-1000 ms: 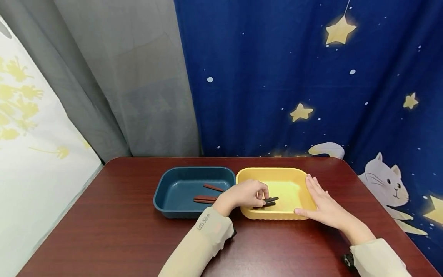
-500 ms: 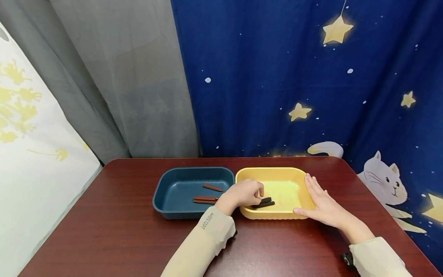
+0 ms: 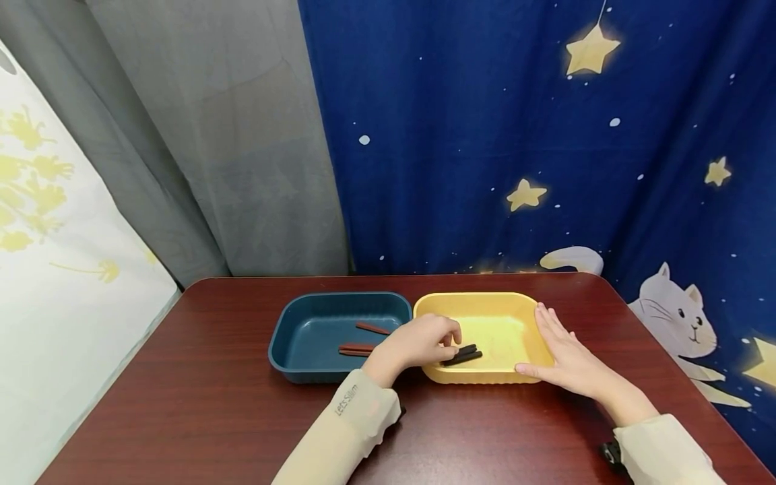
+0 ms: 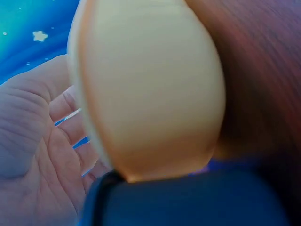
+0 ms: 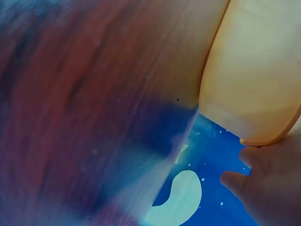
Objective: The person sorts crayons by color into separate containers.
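Observation:
A yellow plastic tray (image 3: 509, 337) stands at the right of a dark blue one (image 3: 315, 333). Several thin black sticks (image 3: 465, 356) lie at the yellow tray's front left. My left hand (image 3: 418, 342) reaches over that tray's left side, fingertips beside the sticks, thumb and fingers loosely bent and apart. In the left wrist view the tray's outer wall (image 4: 150, 89) covers part of the fingers. My right hand (image 3: 570, 360) rests on the tray's right rim with straight, spread fingers. Several reddish-brown sticks (image 3: 356, 349) lie in the blue tray, partly hidden by the left hand.
Both trays stand side by side near the back of a dark red wooden table (image 3: 200, 404). Behind the table hang a grey curtain (image 3: 273, 202) and a blue curtain (image 3: 436, 168) with stars and a cat.
My left hand held a black stick a second ago; the stick now lies with the others and the fingers have come off it. My right hand has stayed on the rim.

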`<act>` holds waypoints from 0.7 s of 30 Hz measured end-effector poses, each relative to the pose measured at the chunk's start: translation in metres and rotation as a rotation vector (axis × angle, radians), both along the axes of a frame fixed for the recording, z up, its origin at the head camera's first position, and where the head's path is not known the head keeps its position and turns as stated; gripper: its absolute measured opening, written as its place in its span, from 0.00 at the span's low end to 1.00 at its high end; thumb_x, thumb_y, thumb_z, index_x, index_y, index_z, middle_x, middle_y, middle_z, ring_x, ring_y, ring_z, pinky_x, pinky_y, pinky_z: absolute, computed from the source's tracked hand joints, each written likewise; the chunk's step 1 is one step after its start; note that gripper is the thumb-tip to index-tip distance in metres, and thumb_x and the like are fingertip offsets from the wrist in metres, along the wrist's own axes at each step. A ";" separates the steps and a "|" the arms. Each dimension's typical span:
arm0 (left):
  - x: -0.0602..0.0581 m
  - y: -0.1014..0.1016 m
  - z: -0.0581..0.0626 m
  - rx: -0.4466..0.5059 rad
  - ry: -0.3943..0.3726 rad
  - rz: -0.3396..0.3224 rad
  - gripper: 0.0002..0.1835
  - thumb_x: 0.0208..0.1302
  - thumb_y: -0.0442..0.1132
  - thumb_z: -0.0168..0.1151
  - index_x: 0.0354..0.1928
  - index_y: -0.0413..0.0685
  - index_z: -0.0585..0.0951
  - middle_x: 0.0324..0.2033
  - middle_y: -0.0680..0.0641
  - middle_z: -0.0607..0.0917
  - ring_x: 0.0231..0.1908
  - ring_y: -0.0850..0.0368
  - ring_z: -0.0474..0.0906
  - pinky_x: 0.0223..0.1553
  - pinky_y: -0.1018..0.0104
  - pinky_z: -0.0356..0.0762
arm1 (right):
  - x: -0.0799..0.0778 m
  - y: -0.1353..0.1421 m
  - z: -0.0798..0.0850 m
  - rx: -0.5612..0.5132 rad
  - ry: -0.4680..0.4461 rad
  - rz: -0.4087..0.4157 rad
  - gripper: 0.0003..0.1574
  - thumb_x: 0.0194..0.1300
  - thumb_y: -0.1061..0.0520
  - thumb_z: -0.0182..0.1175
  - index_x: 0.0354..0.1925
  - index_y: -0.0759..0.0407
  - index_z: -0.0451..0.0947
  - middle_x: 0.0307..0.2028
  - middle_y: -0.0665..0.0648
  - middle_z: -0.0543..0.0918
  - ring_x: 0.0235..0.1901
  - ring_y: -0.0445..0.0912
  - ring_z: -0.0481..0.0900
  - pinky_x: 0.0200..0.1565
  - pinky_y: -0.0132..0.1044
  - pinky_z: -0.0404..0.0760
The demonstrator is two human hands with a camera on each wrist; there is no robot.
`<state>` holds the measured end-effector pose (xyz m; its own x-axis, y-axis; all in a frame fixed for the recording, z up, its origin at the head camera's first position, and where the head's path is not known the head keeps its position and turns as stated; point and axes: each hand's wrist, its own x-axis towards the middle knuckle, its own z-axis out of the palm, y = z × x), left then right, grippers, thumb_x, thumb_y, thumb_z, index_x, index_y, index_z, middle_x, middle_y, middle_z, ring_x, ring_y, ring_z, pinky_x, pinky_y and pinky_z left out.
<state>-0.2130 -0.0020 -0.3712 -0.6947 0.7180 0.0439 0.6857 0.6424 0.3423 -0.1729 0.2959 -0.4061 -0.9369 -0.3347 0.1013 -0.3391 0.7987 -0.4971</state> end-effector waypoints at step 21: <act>0.058 -0.127 0.012 0.045 0.357 0.128 0.08 0.65 0.45 0.66 0.44 0.57 0.83 0.44 0.58 0.84 0.49 0.60 0.78 0.40 0.63 0.81 | -0.003 -0.002 0.004 0.049 -0.025 -0.013 0.73 0.58 0.34 0.67 0.78 0.67 0.36 0.79 0.68 0.38 0.77 0.69 0.39 0.61 0.82 0.47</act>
